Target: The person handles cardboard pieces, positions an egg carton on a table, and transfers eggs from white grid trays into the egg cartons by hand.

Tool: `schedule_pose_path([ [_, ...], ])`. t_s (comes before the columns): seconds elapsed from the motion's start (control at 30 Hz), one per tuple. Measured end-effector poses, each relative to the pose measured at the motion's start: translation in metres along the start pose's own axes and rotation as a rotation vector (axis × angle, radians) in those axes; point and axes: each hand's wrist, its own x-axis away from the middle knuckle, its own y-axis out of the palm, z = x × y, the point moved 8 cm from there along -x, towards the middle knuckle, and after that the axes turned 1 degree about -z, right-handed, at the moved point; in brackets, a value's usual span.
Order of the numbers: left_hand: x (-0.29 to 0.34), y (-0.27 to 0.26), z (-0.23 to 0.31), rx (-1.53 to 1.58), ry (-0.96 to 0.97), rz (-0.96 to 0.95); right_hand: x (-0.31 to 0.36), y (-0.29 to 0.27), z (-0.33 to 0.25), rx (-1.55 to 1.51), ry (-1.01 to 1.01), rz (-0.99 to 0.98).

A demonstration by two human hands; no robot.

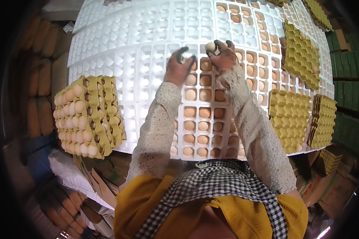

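Note:
My right hand (224, 55) holds a pale egg (210, 47) at its fingertips, over the far end of a white foam egg tray (182, 104). Just left of it, my left hand (178, 68) has thumb and fingers curved apart, with no egg visible between them. Both hands have dark-covered fingertips. Below and between my forearms, brown eggs (205, 95) sit one to a pocket in the white trays, and my right forearm hides part of these rows.
Tall stacked yellow egg trays full of eggs (77, 119) stand at the left. Bare yellow trays (290, 115) lie at the right, with another yellow tray (303, 55) tilted farther back. More white trays (103, 51) spread over the far left. Green cartons (349, 93) are stacked beyond the right edge.

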Motion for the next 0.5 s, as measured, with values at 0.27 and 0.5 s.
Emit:
schedule_pose_path([
  [0.27,-0.029,0.055,0.018,-0.877,0.446,-0.005,0.054,-0.003,0.000,0.330,-0.302,0.050],
  [0.5,0.044,0.032,0.044,-0.448,0.522,0.081,0.156,-0.167,0.068,-0.034,-0.308,0.199],
])
